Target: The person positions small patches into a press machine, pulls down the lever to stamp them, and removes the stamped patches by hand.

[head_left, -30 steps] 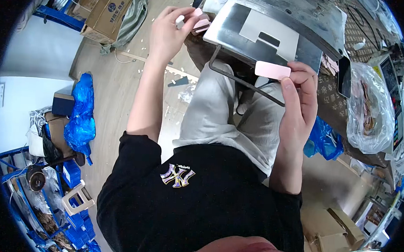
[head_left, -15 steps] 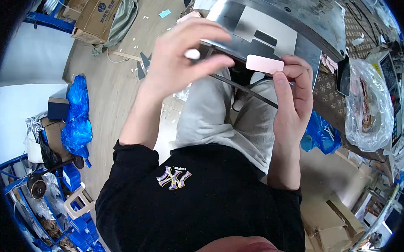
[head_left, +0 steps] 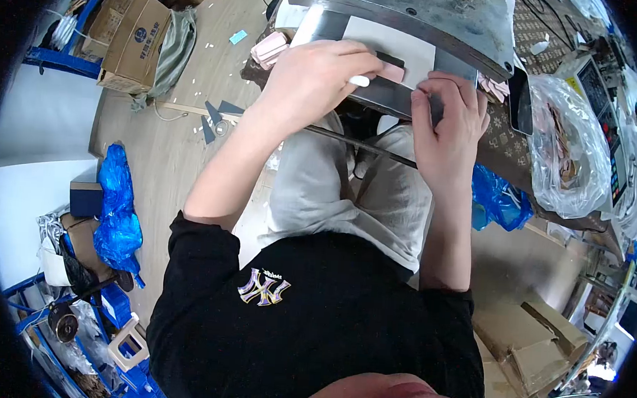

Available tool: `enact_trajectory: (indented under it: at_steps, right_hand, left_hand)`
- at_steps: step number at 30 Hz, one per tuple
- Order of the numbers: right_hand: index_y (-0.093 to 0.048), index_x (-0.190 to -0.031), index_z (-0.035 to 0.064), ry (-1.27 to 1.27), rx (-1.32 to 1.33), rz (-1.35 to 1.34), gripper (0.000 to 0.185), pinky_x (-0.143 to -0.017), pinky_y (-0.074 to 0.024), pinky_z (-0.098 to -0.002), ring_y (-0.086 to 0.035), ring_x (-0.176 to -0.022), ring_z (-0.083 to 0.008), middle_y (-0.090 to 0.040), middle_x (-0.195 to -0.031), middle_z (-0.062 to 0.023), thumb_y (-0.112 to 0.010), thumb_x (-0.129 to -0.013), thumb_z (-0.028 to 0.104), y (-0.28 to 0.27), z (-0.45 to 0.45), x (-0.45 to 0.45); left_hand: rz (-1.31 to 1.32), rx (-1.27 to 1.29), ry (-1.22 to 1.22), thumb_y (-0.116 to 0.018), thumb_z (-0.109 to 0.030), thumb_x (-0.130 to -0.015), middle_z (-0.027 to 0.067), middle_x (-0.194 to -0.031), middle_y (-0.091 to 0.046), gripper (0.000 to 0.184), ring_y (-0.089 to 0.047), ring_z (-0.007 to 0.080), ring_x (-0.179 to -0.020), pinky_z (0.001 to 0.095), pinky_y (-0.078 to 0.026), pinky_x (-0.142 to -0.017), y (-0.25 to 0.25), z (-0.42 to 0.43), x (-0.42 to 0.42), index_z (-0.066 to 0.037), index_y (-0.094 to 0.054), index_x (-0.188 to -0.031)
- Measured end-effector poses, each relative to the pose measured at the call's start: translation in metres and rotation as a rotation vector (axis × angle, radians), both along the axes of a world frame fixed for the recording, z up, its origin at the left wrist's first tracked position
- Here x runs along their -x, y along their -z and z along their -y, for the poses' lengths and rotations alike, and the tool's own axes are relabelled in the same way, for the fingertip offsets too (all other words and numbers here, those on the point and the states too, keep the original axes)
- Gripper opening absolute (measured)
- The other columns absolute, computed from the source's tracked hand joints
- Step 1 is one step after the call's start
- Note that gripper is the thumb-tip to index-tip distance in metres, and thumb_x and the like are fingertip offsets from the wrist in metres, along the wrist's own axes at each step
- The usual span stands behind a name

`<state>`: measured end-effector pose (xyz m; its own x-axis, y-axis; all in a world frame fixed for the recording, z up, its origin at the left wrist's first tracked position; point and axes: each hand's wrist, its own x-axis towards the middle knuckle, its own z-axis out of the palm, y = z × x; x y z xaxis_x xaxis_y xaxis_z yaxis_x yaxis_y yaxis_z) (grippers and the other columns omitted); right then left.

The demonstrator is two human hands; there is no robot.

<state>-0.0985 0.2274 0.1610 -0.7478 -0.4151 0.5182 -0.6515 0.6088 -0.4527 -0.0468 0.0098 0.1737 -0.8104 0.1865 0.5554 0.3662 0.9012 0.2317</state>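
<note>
A pink rectangular piece [head_left: 391,73] lies under the fingertips of my left hand [head_left: 318,76], beside the dark slot [head_left: 390,59] in a pale flat plate [head_left: 370,32]. My left fingers are closed on its near end. Something small and white [head_left: 358,80], perhaps a finger cover, shows at that hand. My right hand [head_left: 453,109] is curled at the plate's right front corner, thumb and forefinger close together; what lies between them is hidden. The plate rests on a steel bed [head_left: 385,98] below a heavy metal block [head_left: 415,13].
Stacked pink pieces [head_left: 270,49] sit left of the bed, more pink pieces [head_left: 493,88] on the right. A phone [head_left: 520,101] and clear plastic bag [head_left: 570,147] lie farther right. A metal bar [head_left: 361,143] crosses above my lap. Cardboard boxes [head_left: 134,41] stand at the left.
The pink piece has gone from my right hand to my left, down onto the plate by the slot. My left hand has moved right and closed; my right has reached the plate's corner.
</note>
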Motion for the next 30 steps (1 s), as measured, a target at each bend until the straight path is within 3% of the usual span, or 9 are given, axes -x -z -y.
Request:
enact_trajectory:
  at_steps: [12, 24, 30]
  right_hand:
    - [-0.059, -0.138, 0.0053, -0.277, -0.234, -0.030, 0.054, -0.109, -0.0341, -0.0481, -0.050, -0.130, -0.0322, -0.057, -0.143, -0.0086, -0.068, -0.096, 0.036, -0.003, -0.009, 0.004]
    - [-0.055, -0.145, 0.0027, -0.310, -0.310, -0.048, 0.073, -0.115, -0.0310, -0.0481, -0.045, -0.139, -0.0327, -0.053, -0.149, -0.0125, -0.070, -0.091, 0.050, -0.006, -0.005, 0.016]
    - [-0.056, -0.145, 0.0043, -0.323, -0.315, -0.033, 0.075, -0.115, -0.0313, -0.0484, -0.045, -0.139, -0.0325, -0.053, -0.149, -0.0131, -0.071, -0.090, 0.052, -0.008, -0.005, 0.017]
  left_hand:
    - [0.090, 0.008, -0.100, -0.073, -0.015, -0.084, 0.0007, -0.109, -0.072, 0.030, -0.071, 0.0266, -0.097, 0.0388, -0.058, -0.077, 0.012, -0.003, 0.009, -0.018, -0.072, -0.114]
    - [0.060, 0.078, -0.108, -0.073, -0.020, -0.087, 0.0002, -0.118, -0.071, 0.032, -0.072, 0.0253, -0.095, 0.0365, -0.058, -0.078, 0.010, -0.006, -0.005, -0.015, -0.072, -0.118]
    - [0.086, 0.087, -0.135, -0.072, -0.021, -0.088, 0.0011, -0.119, -0.071, 0.031, -0.071, 0.0251, -0.096, 0.0371, -0.058, -0.078, 0.010, -0.006, -0.005, -0.014, -0.072, -0.119]
